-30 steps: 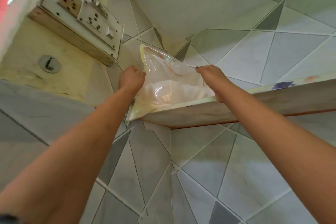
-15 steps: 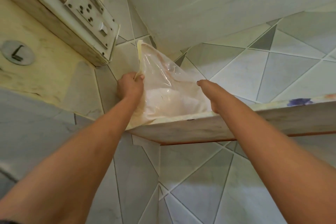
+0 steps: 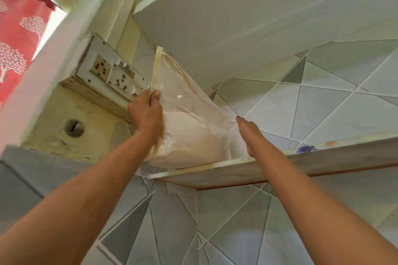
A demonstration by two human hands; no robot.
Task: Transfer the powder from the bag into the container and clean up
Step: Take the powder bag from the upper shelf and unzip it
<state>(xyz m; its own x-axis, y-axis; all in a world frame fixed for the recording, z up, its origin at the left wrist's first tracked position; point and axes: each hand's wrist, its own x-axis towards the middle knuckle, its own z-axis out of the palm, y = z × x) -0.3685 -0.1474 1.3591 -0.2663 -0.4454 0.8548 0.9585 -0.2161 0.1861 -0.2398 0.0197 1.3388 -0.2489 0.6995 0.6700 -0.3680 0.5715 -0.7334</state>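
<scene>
A clear plastic bag (image 3: 193, 133) holding white powder sits on the left end of a high wall shelf (image 3: 301, 161), its lower edge over the shelf's front rim. My left hand (image 3: 146, 112) grips the bag's left edge, thumb and fingers pinched on the cream seal strip. At the bag's right side my right hand (image 3: 249, 133) reaches over the shelf edge, its fingers behind the plastic and hidden. No container is in view.
A second shelf (image 3: 237, 17) hangs close above the bag. A switch and socket board (image 3: 107, 73) juts from the wall just left of my left hand. Grey tiled wall runs behind and below. A red curtain (image 3: 19, 32) hangs at far left.
The bag has come up and forward on the shelf, standing more upright. My left hand has risen along its left edge. The view has swung, bringing in the curtain.
</scene>
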